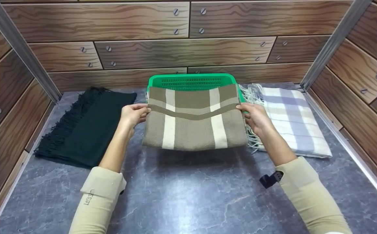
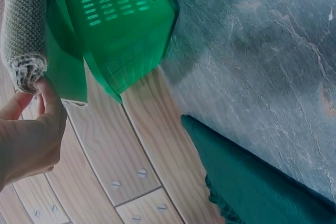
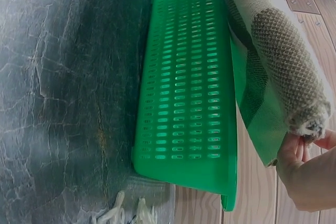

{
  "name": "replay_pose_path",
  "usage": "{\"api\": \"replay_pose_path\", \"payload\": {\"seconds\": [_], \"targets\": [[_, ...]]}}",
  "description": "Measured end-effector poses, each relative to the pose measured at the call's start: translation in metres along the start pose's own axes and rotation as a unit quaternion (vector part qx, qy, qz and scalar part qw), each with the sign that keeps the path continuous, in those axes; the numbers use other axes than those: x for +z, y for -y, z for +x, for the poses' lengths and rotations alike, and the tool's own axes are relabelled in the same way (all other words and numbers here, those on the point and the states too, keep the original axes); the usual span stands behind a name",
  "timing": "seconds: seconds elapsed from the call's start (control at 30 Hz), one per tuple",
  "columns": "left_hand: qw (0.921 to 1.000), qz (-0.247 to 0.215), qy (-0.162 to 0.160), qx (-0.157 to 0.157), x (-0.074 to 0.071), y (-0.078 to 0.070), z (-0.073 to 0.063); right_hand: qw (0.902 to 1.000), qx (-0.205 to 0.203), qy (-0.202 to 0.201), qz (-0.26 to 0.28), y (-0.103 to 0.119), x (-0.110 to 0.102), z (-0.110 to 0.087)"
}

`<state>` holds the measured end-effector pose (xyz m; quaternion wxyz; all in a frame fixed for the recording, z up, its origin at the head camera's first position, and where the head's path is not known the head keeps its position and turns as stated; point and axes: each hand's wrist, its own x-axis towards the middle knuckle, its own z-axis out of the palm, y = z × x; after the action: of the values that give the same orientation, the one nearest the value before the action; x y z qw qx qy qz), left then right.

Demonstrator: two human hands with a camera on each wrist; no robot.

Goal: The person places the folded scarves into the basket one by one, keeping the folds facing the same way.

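Note:
A folded brown and cream striped scarf (image 1: 191,130) hangs between both hands, raised over the front of a green plastic basket (image 1: 191,77). My left hand (image 1: 132,115) pinches its left edge; the left wrist view shows thumb and fingers on the end of the rolled-looking fold (image 2: 25,30). At the right edge, my right hand (image 1: 255,117) pinches the cloth the same way, and the right wrist view shows the fold's end (image 3: 307,116) between thumb and fingers. Part of the scarf drops behind the basket's near rim. The basket's inside is mostly hidden by the cloth.
A dark green fringed scarf (image 1: 87,130) lies folded on the grey marbled tabletop (image 1: 182,201) at the left. To the right lies a folded white and lavender checked scarf (image 1: 295,120) with pale fringe. Wood-patterned panels (image 1: 143,22) enclose the back and sides.

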<state>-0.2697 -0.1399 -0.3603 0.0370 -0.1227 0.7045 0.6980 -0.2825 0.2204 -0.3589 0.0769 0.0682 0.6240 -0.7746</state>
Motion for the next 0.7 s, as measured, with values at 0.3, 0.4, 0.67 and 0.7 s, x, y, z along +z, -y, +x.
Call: {"api": "replay_pose_path", "payload": {"seconds": [0.3,0.4,0.67,0.7], "targets": [[0.9999,-0.008,-0.004,0.011,0.001,-0.002,0.003,0.9999,-0.006,-0.001,0.012,0.001,0.0,0.004],[0.9998,-0.007,-0.012,0.015,0.002,-0.002,0.004,0.9998,-0.007,0.0,0.016,0.002,-0.001,0.006],[0.9993,0.001,-0.029,0.023,0.005,-0.001,0.008,0.9999,-0.008,-0.006,-0.003,0.003,-0.001,0.01],[0.9993,0.0,-0.031,0.023,0.005,-0.001,0.008,0.9999,-0.008,-0.006,-0.004,0.003,-0.001,0.01]]}}
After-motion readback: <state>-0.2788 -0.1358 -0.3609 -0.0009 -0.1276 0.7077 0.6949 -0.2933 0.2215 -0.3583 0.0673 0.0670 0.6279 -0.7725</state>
